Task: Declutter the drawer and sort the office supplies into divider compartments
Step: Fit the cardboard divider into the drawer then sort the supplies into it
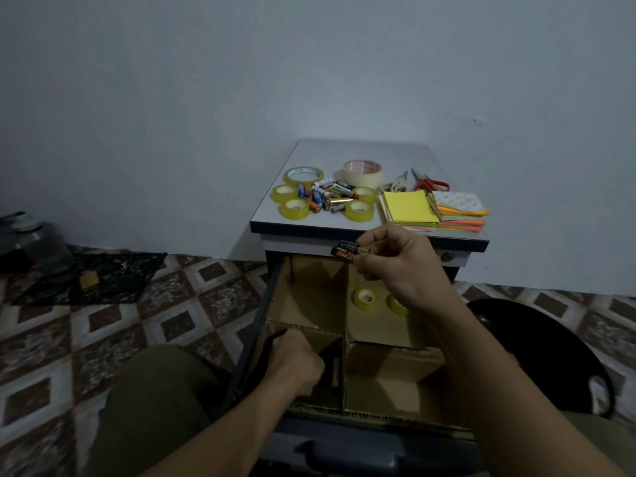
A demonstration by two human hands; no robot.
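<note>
The drawer (256,342) is pulled out below the cabinet top, lined with cardboard dividers (345,333) forming several compartments. My right hand (395,263) pinches a couple of black-and-gold batteries (347,251) above the far compartments. Two small yellow tape rolls (364,298) lie in the far right compartment. My left hand (296,361) reaches down into the near left compartment with curled fingers; what it holds is hidden. On the cabinet top (361,151) lie a pile of batteries (325,196), several tape rolls (303,175), sticky notes (411,206) and scissors (430,183).
A large masking tape roll (362,171) sits behind the batteries. A black round seat (550,352) stands right of the drawer. Patterned floor tiles spread left, with a dark mat (103,277) and a plastic jug (34,242) by the wall. My knee is at lower left.
</note>
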